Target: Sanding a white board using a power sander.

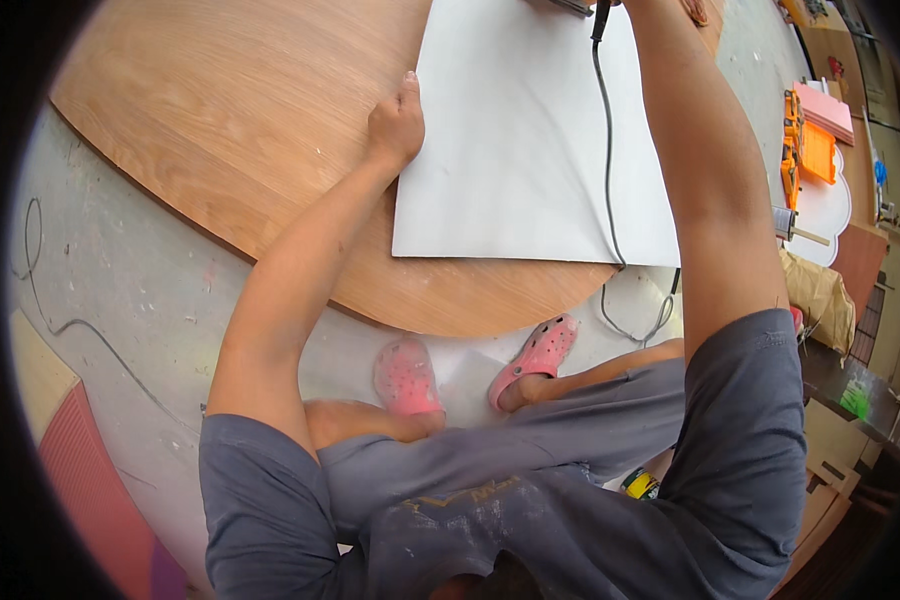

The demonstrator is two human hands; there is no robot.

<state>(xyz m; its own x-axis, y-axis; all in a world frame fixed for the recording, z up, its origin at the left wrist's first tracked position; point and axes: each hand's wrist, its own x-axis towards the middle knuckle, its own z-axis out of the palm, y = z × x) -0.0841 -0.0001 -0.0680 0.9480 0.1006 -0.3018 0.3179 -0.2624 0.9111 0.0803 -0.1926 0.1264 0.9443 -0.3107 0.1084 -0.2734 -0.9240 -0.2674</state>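
Note:
My left hand (398, 130) is closed around the left edge of a white board (510, 150), its thumb lying along the top. This rectangular board rests flat on a round-edged wooden panel (220, 110). At the top edge, only a dark metal part of a corded power tool (572, 6) shows; its kind I cannot make out. My right forearm (685, 120) reaches up beside it, and the picture's edge cuts off most of my right hand, hiding its fingers. From the tool a black cord (607, 140) runs down across the board and over its near edge.
Loops of cord (660, 318) lie on the grey floor by my pink clogs (407, 375). Orange plastic cases (818, 150), pink blocks (825, 108) and a brown paper bag (818, 300) stand at the right. A thin cable (100, 328) and a red ribbed sheet (90, 490) lie at left.

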